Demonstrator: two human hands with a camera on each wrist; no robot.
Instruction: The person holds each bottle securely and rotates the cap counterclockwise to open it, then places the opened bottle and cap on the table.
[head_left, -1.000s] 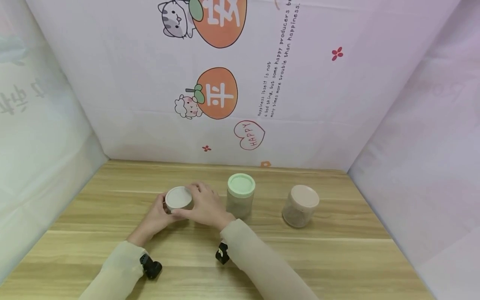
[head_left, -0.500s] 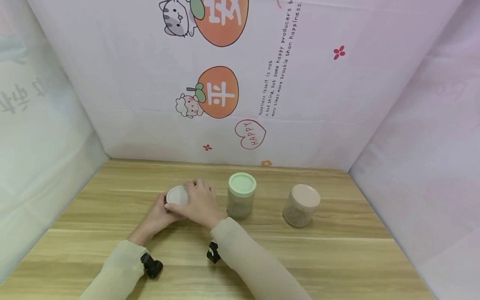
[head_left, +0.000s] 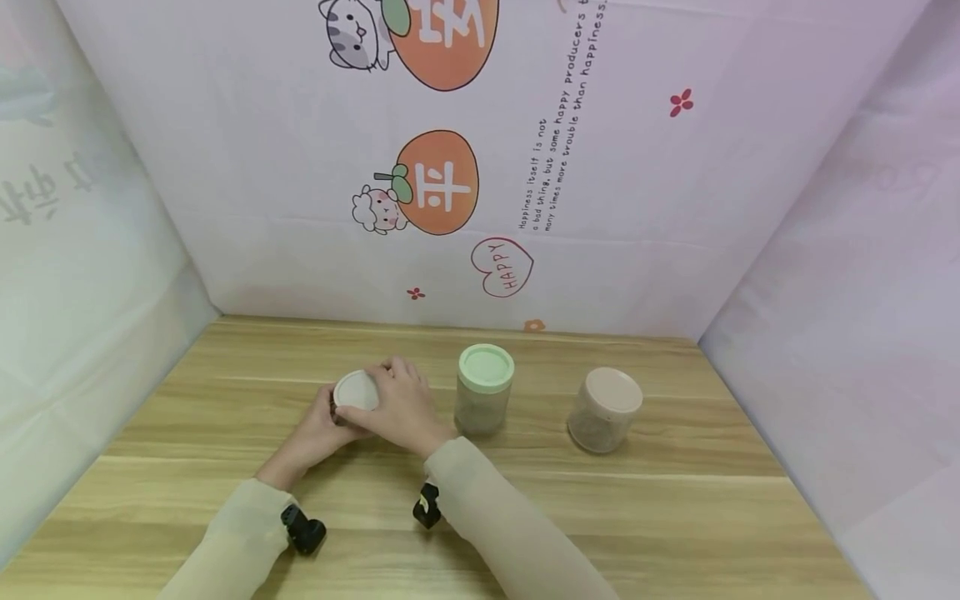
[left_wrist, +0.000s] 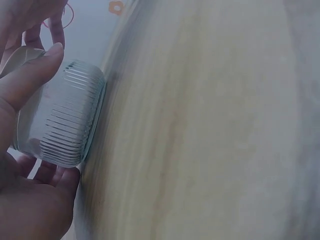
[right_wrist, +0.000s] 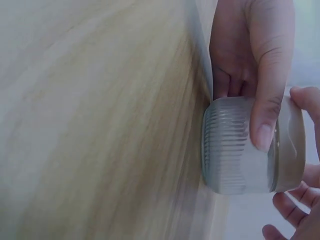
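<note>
A short clear glass jar (left_wrist: 75, 112) with a ribbed lower part stands upright on the wooden table at left of centre. Its lid (head_left: 356, 390) is off-white and sits on top of the jar. My left hand (head_left: 317, 437) grips the glass from the left, thumb (right_wrist: 265, 132) pressed along its side just under the lid. From the right, my right hand (head_left: 405, 408) holds the lid by its rim, fingers spread round the edge. In the head view the two hands hide most of the glass.
Right of my hands stands a taller clear jar with a pale green lid (head_left: 486, 367). Farther right is a short jar with a beige-pink lid (head_left: 613, 390). A printed white cloth (head_left: 600, 275) rises behind the wooden table (head_left: 675, 517), and plain cloth walls flank it.
My right hand has shifted slightly left, its thumb now farther across the front of the lid. The left hand and the other two jars stay in place.
</note>
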